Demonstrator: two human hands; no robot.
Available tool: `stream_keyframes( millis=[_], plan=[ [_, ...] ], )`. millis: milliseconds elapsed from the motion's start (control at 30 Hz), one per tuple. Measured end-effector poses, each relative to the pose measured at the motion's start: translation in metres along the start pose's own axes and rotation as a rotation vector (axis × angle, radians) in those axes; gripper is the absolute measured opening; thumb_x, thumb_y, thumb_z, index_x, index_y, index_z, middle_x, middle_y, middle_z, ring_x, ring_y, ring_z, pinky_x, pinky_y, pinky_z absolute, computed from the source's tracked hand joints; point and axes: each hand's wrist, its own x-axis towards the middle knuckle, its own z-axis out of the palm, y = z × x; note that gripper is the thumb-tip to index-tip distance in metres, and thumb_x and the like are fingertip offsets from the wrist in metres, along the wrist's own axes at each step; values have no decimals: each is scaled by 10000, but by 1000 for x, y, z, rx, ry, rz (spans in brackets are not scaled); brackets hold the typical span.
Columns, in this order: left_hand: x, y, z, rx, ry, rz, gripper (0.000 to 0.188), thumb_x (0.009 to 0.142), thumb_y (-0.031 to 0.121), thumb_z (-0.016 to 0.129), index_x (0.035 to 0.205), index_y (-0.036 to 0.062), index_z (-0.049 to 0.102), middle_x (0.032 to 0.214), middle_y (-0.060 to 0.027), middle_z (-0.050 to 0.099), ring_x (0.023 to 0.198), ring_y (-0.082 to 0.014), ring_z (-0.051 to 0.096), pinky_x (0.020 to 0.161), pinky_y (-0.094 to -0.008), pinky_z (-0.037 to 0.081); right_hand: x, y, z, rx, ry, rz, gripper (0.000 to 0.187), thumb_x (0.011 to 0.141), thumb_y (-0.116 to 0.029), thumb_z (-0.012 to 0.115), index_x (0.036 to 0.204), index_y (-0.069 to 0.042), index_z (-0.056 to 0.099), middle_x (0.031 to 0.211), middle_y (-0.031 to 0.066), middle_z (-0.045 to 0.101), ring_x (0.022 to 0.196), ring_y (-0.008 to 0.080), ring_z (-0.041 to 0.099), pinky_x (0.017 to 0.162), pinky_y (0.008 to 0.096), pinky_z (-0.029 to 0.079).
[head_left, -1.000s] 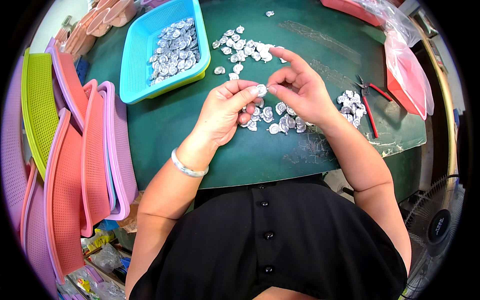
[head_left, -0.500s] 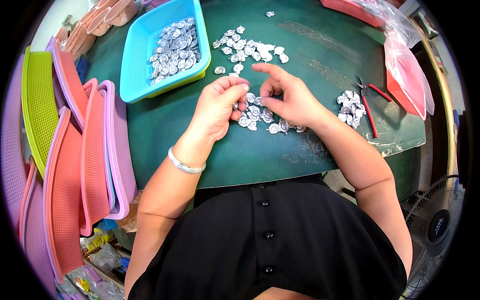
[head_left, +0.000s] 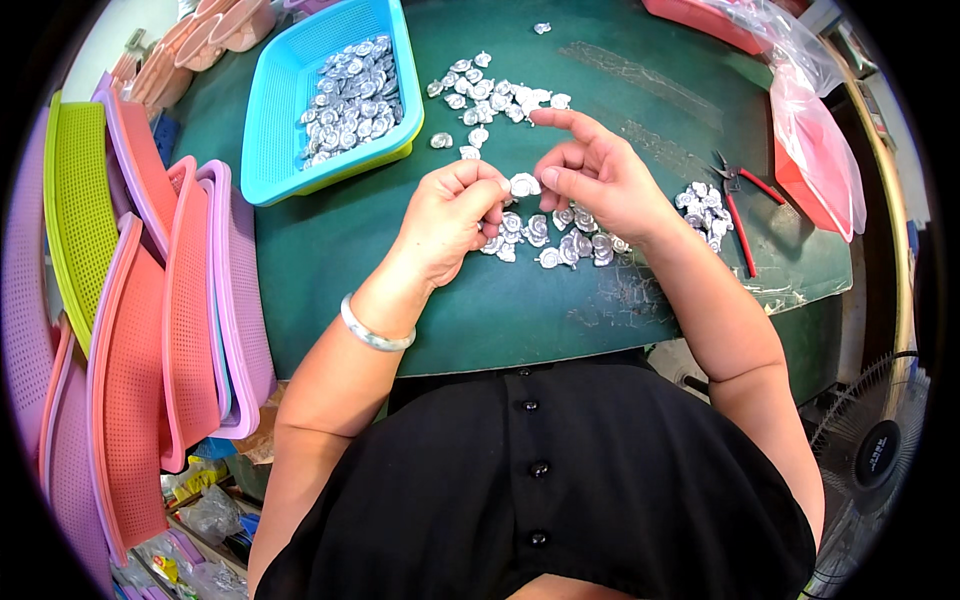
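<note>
Between the thumb and fingers of my left hand is a small silver rose-shaped metal piece, pinched at its left edge. My right hand is just right of it, index finger stretched out and thumb tip close to the piece's right edge; whether they touch I cannot tell. Beneath both hands lies a loose group of similar silver pieces, partly hidden by the fingers. Farther off, another cluster of silver pieces is spread on the green table.
A blue basket holding many silver pieces stands at the far left. Red-handled pliers lie beside a small silver heap on the right. Coloured baskets are stacked left; a pink bin with plastic and a fan are right.
My right hand has moved slightly right, away from the pile. The silver piece in my left fingers now shows clearly between the hands, and my left hand has shifted slightly right.
</note>
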Motion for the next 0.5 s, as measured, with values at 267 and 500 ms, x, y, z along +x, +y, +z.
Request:
stream_keyframes(
  millis=[267, 500],
  plan=[
    [1, -2, 2, 8, 8, 18, 69, 811, 95, 554, 753, 57, 561, 584, 8, 492, 477, -53, 436, 392, -169, 312, -1, 2, 1, 42, -39, -10, 509, 817, 9, 551, 1277, 2, 333, 800, 59, 580, 684, 109, 564, 625, 222, 460],
    [0, -2, -1, 2, -67, -11, 77, 816, 104, 561, 753, 60, 562, 580, 16, 488, 478, -44, 435, 399, -167, 316, -1, 1, 2, 34, -27, -51, 519, 806, 32, 555, 1275, -1, 335, 802, 51, 571, 707, 102, 560, 654, 220, 464]
  ],
)
